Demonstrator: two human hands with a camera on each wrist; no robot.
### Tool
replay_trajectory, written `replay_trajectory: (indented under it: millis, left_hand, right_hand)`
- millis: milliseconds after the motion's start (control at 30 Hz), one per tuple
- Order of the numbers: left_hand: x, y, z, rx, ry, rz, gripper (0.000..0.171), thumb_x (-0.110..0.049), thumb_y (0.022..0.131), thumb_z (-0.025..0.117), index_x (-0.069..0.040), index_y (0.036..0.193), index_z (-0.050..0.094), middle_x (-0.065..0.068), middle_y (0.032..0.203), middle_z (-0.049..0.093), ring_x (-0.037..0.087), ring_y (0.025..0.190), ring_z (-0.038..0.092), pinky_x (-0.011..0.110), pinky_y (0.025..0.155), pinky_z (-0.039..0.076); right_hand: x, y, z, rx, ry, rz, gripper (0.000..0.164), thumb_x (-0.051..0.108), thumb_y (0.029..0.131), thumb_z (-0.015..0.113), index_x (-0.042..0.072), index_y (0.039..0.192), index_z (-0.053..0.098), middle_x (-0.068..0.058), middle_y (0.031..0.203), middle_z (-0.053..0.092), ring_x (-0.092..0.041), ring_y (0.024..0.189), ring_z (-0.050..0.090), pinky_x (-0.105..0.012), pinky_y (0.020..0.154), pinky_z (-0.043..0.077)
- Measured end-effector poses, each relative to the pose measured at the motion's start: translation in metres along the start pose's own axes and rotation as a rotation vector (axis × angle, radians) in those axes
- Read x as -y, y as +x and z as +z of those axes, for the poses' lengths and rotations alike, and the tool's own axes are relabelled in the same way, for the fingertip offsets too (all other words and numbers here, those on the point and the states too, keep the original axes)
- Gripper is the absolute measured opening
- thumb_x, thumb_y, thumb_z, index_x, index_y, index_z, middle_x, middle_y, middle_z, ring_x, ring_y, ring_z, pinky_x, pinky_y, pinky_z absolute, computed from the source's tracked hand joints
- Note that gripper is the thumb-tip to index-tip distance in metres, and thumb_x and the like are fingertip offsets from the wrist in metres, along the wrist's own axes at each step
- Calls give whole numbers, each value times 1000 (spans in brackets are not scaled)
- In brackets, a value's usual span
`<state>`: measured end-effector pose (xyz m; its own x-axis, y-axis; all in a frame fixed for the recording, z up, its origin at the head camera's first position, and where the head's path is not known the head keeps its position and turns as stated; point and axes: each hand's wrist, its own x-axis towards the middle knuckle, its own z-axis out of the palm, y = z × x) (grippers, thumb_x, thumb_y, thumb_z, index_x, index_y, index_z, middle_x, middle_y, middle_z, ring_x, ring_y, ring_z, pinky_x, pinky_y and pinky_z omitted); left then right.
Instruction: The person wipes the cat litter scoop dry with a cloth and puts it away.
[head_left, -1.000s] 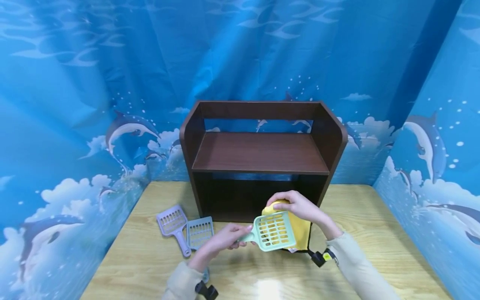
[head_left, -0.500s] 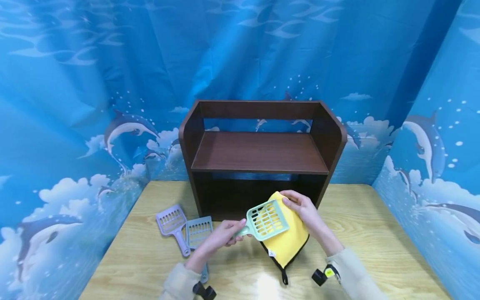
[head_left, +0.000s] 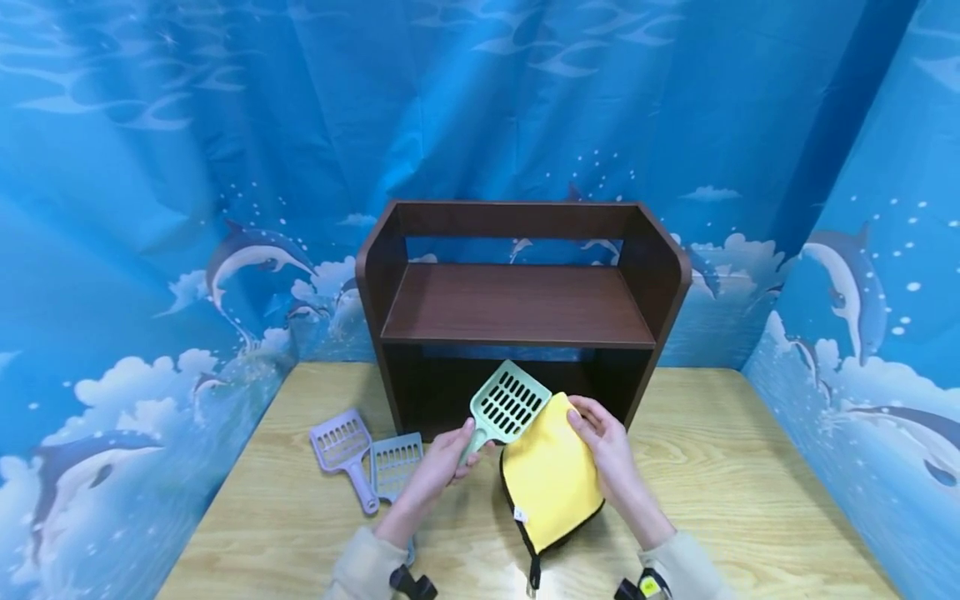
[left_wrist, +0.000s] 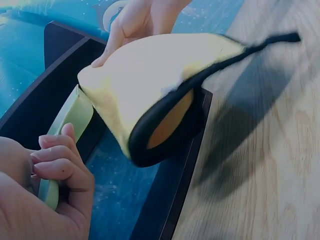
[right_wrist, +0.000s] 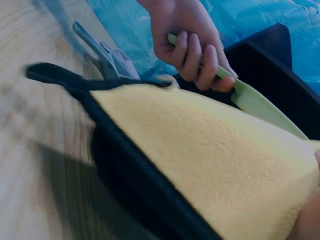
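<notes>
My left hand (head_left: 444,460) grips the handle of a pale green slotted litter scoop (head_left: 510,403), fingers curled round it in the left wrist view. The scoop's head points up and to the right, in front of the shelf's lower opening. Thumb and fingers of my right hand (head_left: 606,446) pinch the upper corner of a yellow cleaning cloth (head_left: 557,479). It has black edging and a black hanging loop (left_wrist: 277,39) and droops over the table. In the head view the cloth's upper left edge meets the scoop's right edge.
A dark brown two-tier shelf (head_left: 517,308) stands at the back of the wooden table (head_left: 697,467). Left of my left hand lie a purple litter scoop (head_left: 343,442) and a blue-grey one (head_left: 396,465), its handle partly behind my forearm. A blue dolphin-print curtain (head_left: 480,100) surrounds the table.
The scoop has turned from pointing right to pointing up and right, off the front of the cloth. The cloth, first bunched behind it, now hangs spread out and further left.
</notes>
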<state>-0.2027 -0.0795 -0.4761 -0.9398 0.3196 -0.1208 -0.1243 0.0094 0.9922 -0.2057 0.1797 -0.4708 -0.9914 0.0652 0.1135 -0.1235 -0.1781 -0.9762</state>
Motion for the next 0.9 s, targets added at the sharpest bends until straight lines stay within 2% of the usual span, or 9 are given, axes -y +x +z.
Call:
replay_trajectory:
  millis: [167, 367, 500, 633, 767, 900]
  left_hand:
    - [1, 0, 10, 8, -8, -7, 65, -45, 109, 37, 14, 122, 60, -7, 68, 47, 2, 51, 31, 15, 47, 27]
    - [4, 0, 22, 28, -79, -5, 55, -38, 111, 35, 11, 116, 61, -6, 67, 44, 1, 51, 31, 15, 46, 25]
    - [3, 1, 27, 25, -137, -4, 51, -38, 112, 34, 5, 110, 61, -6, 68, 43, 1, 50, 30, 14, 45, 25]
    - [-2, 2, 31, -9, -158, -3, 50, -39, 111, 34, 2, 108, 62, -6, 68, 44, 0, 50, 30, 14, 45, 26]
    - [-5, 3, 33, -47, -164, -21, 51, -40, 111, 35, 2, 106, 64, -7, 67, 43, 0, 50, 30, 13, 45, 25]
    - [-7, 2, 35, -38, -169, -26, 51, -41, 111, 35, 2, 106, 63, -6, 68, 44, 1, 50, 30, 14, 46, 25]
  right_hand:
    - [-4, -4, 9, -117, 12, -91, 32, 3, 99, 64, -9, 127, 56, 7, 108, 68, -5, 85, 65, -19, 78, 53]
    - [-8, -15, 21, -191, -25, -156, 32, 0, 96, 66, -9, 125, 55, 3, 109, 63, -4, 74, 58, -16, 71, 50]
    - [-12, -25, 29, -186, -64, -228, 27, -2, 94, 69, -7, 120, 60, -1, 103, 64, -4, 70, 59, -16, 63, 50]
    - [-17, -35, 38, -153, -138, -280, 23, -3, 90, 73, -4, 112, 66, -6, 99, 68, -5, 70, 62, -16, 58, 52]
    - [-20, -45, 45, -132, -157, -274, 22, -3, 88, 75, -3, 109, 67, -9, 102, 69, -5, 71, 64, -19, 58, 54]
    - [-21, -48, 48, -145, -130, -247, 22, -3, 89, 74, -4, 109, 65, -9, 102, 67, -6, 73, 66, -22, 61, 57]
